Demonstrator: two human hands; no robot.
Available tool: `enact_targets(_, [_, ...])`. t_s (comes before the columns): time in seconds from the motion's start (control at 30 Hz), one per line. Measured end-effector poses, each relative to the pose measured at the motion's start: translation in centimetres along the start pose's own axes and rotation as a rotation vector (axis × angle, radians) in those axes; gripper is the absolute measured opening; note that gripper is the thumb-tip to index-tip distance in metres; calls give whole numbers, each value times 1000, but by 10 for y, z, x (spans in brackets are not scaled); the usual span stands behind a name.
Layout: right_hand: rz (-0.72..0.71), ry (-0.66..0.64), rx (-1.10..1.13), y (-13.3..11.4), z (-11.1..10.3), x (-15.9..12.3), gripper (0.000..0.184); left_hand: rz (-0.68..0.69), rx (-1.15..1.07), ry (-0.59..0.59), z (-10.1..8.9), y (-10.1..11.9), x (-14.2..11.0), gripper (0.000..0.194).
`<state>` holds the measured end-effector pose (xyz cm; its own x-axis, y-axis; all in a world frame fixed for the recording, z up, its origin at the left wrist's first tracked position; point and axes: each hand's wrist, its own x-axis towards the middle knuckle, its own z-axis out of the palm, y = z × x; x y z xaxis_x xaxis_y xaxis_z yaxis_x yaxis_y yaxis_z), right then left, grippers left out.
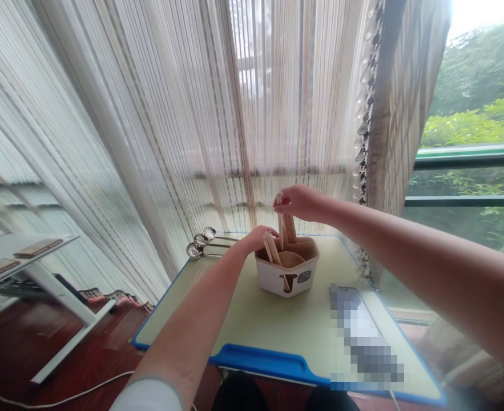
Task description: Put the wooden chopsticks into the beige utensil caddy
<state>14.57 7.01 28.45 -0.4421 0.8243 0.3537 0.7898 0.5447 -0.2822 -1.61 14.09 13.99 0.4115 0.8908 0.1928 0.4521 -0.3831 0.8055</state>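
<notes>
A white and brown utensil caddy stands on the pale table with its compartments facing up. Light wooden chopsticks lean out of its left part, and my left hand is closed around their upper end at the caddy's left rim. My right hand is raised above the back of the caddy, its fingertips pinching the tops of upright chopsticks. More sticks stand just beside these. The lower ends inside the caddy are hidden. Several metal ladles lie at the table's back left.
The table has a blue edge and a blue front tray. A blurred-out dark phone-like object lies at the right, a cable near it. Thin sticks lie at left. Curtains hang behind; another table stands left.
</notes>
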Motion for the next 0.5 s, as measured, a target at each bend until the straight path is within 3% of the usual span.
enact_targets(0.1, [-17, 7, -33, 5, 7, -2, 13, 61, -27, 63, 1, 3, -2, 32])
enact_targets(0.27, [-4, -6, -71, 12, 10, -5, 14, 153, -139, -77, 4, 13, -1, 30])
enact_targets(0.5, [61, 7, -43, 12, 6, -10, 16, 33, -208, 51, -2, 12, 1, 24])
